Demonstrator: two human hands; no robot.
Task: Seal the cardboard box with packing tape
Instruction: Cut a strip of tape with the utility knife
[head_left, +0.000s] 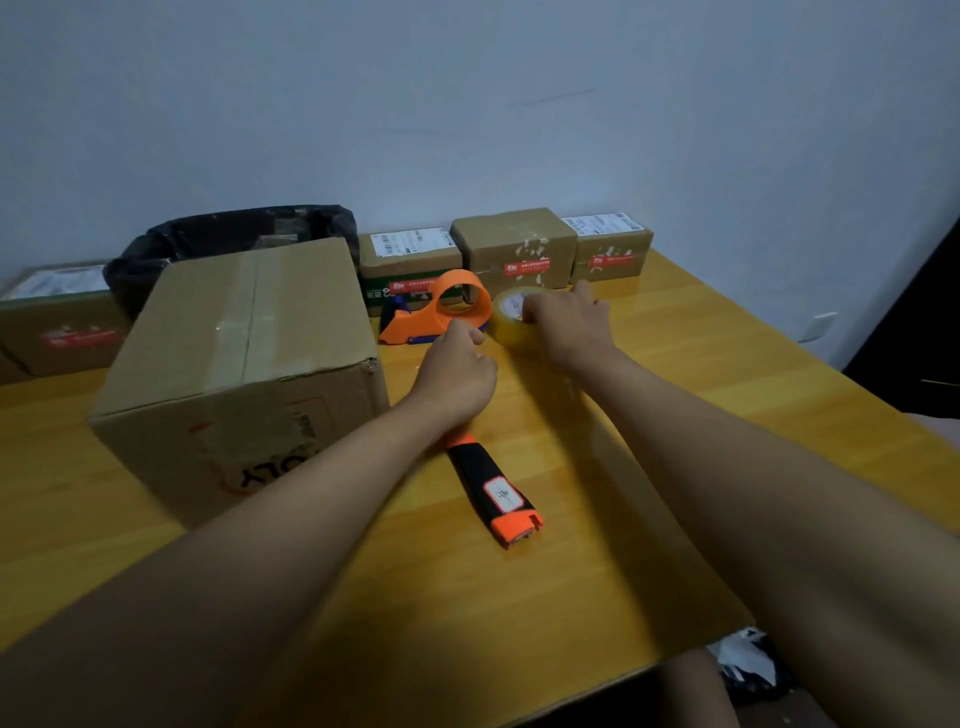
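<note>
Reaching across a yellow wooden table (675, 415) with both bare arms, toward the tape things beyond a brown cardboard box (244, 364) standing on the left, flaps down, an old strip of tape along its top seam. Right hand (569, 322) curled over a translucent yellowish roll of packing tape (506, 322) lying near the table's middle, fingers wrapped on its far side. Left hand (460, 371) loosely fisted just beside the roll, thumb and forefinger pinched as if on the tape's loose end; cannot tell whether anything is actually caught there. Orange plastic tape dispenser (441, 312) with an empty hoop just behind the hands. Black-and-orange utility knife (496, 486) lying under the left wrist. Possible trouble: clear tape end slipping back onto the roll or sticking to itself; forearm knocking the knife. Hard to make out: the tape's free end, the right fingertips, blurred labels on small sealed parcels (511, 249) along the wall
</note>
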